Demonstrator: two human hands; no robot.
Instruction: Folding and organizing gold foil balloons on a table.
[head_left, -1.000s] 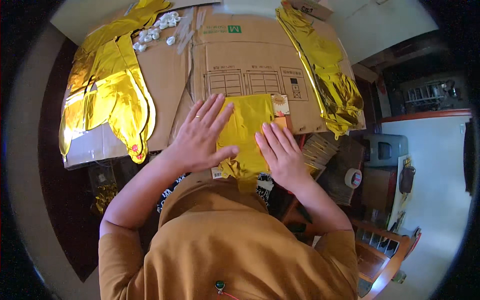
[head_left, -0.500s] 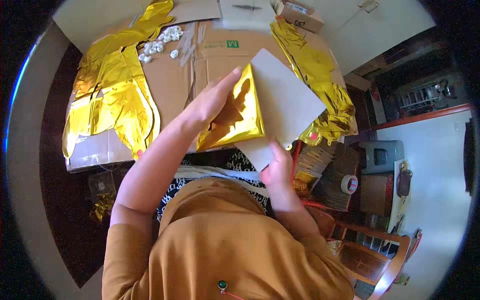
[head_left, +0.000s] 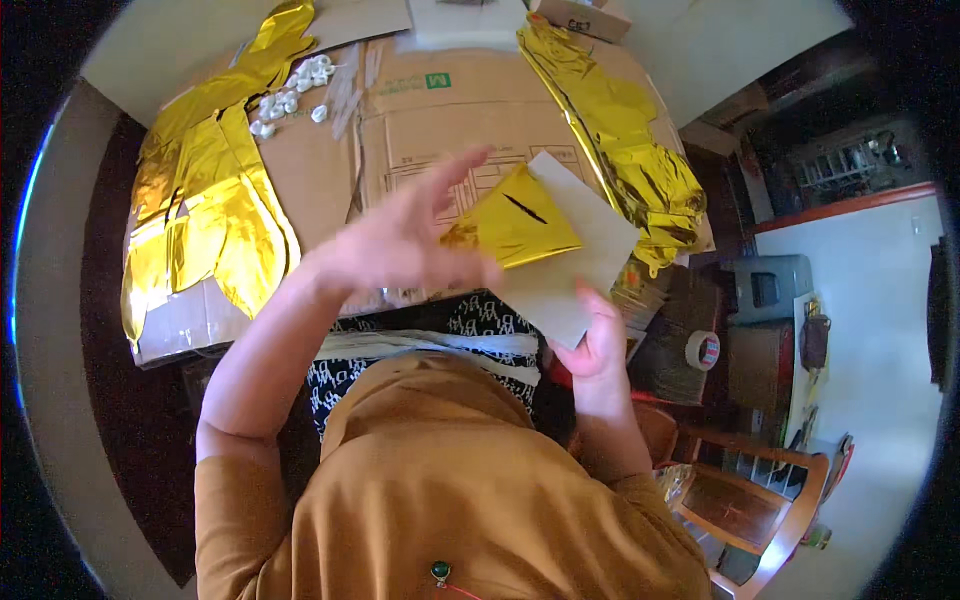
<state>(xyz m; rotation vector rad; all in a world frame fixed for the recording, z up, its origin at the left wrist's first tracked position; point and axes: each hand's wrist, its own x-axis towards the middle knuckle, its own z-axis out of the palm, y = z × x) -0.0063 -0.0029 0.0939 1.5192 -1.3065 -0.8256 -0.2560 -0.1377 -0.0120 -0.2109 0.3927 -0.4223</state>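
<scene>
My right hand (head_left: 597,335) pinches the lower corner of a stiff grey-white card (head_left: 590,215), fingers closed on it. Folded gold foil (head_left: 530,220) lies against the card, with a dark slanting streak across its surface. Blurred by motion, my left hand (head_left: 400,240) is at the foil's left end, its fingers spread apart and nothing visibly gripped. Whether it touches the foil's left corner I cannot tell.
A flattened cardboard sheet (head_left: 420,115) covers the table. Gold foil balloons lie at its left (head_left: 205,200) and right (head_left: 630,140). White curled pieces (head_left: 295,88) sit beside clear strips (head_left: 347,95). A tape roll (head_left: 702,350) and wooden chair (head_left: 740,510) are to the right.
My left hand has come off the foil's face and opened, moving left and downward. The card and foil have shifted right and slightly lower with my right hand. The whole view has tilted a little.
</scene>
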